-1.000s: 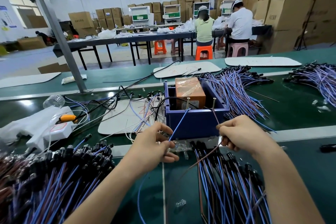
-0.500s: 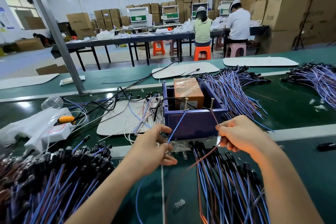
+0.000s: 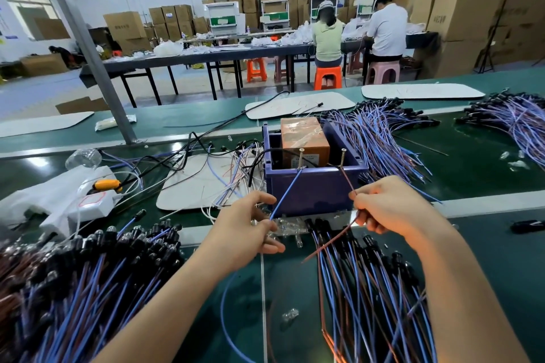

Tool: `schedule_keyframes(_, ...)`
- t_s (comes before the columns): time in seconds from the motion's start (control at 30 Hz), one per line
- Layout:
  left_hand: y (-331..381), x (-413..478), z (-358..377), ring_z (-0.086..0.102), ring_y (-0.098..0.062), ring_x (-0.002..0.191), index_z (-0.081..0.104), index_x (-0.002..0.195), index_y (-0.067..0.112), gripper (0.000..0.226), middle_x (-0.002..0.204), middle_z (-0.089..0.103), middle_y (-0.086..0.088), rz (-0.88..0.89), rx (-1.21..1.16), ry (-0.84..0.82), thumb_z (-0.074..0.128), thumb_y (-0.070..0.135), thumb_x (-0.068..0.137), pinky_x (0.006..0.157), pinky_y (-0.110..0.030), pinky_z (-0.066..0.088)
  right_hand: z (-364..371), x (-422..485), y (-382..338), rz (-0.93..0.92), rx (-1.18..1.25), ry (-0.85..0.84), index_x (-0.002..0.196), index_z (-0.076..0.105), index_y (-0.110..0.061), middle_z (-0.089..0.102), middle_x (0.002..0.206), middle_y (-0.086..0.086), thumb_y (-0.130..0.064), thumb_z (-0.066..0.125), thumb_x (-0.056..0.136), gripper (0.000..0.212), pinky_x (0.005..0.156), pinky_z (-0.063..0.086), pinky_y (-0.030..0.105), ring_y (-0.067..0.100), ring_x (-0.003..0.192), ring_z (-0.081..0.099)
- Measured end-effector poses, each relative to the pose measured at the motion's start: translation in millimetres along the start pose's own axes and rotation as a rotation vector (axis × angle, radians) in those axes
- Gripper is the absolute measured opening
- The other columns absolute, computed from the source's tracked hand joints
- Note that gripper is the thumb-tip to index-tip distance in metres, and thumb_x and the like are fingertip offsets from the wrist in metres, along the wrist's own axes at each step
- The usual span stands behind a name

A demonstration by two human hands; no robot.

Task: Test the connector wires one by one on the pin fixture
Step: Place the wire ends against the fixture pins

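A purple box (image 3: 312,188) serves as the pin fixture, with two upright metal pins (image 3: 301,158) on its near rim and a taped orange block (image 3: 303,138) inside. My left hand (image 3: 244,227) pinches a blue wire (image 3: 287,190) whose tip reaches the left pin. My right hand (image 3: 389,206) pinches a brown wire (image 3: 346,178) whose end meets the right pin (image 3: 343,158). Both wires trail down toward me over the green belt.
Bundles of blue and brown connector wires lie at near left (image 3: 73,283), near right (image 3: 368,289), behind the box (image 3: 380,138) and far right (image 3: 516,115). A white board (image 3: 203,183), loose cables and a white bag (image 3: 59,197) sit at left. Two people work at a far table.
Both hands hold the same wires against the pins; the camera view has shifted slightly, and the right hand has edged a little higher along the brown wire.
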State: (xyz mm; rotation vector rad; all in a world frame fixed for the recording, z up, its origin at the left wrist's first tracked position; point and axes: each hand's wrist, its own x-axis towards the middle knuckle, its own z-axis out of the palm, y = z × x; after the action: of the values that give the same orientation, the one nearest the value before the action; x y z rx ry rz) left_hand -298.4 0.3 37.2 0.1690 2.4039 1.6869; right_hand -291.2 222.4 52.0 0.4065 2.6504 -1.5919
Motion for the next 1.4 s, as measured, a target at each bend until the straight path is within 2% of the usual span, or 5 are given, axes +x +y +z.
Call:
schedule_keyframes(0.77,42.0,-22.9,-50.4,0.068,-0.021,0.087,0.074,0.088,0.027,0.016,0.085,0.072,0.003,0.802,-0.233,-0.038,0.062,0.017,0.084,0.085,-0.037,0.053,-34.4,-56.8,-50.8,-0.674,0.994,0.270,0.094,0.059,-0.017,0.066,0.064,0.002,-0.006,0.045,0.099,0.019,0.058,0.055,0.025,0.023,0.063,0.070)
schedule_keyframes(0.93,46.3,-35.9,-67.5,0.067,-0.023,0.071,0.073,0.093,0.014,0.014,0.080,0.069,-0.007,0.608,-0.120,-0.470,0.068,0.024,0.084,0.068,-0.033,0.056,-42.2,-69.8,-52.1,-0.669,0.804,-0.102,0.096,0.068,-0.016,0.066,0.065,0.008,-0.010,0.051,0.092,0.018,0.050,0.052,0.025,0.023,0.053,0.064)
schedule_keyframes(1.1,26.4,-15.9,-86.2,0.064,-0.013,0.050,0.071,0.087,0.022,0.022,0.076,0.072,0.002,0.197,0.664,-0.133,0.059,0.004,0.090,0.045,-0.018,0.045,-39.7,-80.0,-49.7,-0.496,0.331,-0.566,0.103,0.073,-0.024,0.070,0.069,0.016,-0.026,0.054,0.085,0.026,0.044,0.050,0.026,0.024,0.047,0.061)
schedule_keyframes(1.23,-3.4,-4.1,-84.6,0.067,-0.011,0.050,0.068,0.090,0.013,0.015,0.072,0.074,-0.005,-0.386,0.938,-0.306,0.076,0.023,0.080,0.044,-0.017,0.046,-27.5,-83.6,-56.2,-0.478,0.215,-0.625,0.104,0.072,-0.024,0.071,0.072,0.016,-0.031,0.058,0.089,0.021,0.046,0.051,0.025,0.022,0.049,0.062)
schedule_keyframes(1.4,-13.9,0.7,-72.8,0.054,-0.004,0.036,0.070,0.077,0.016,0.007,0.043,0.060,0.007,-0.390,1.101,-0.378,0.076,0.015,0.074,0.041,-0.016,0.042,-22.5,-75.3,-56.2,-0.417,0.184,-0.432,0.103,0.070,-0.020,0.072,0.073,0.012,-0.024,0.052,0.093,0.021,0.048,0.050,0.023,0.023,0.054,0.062)
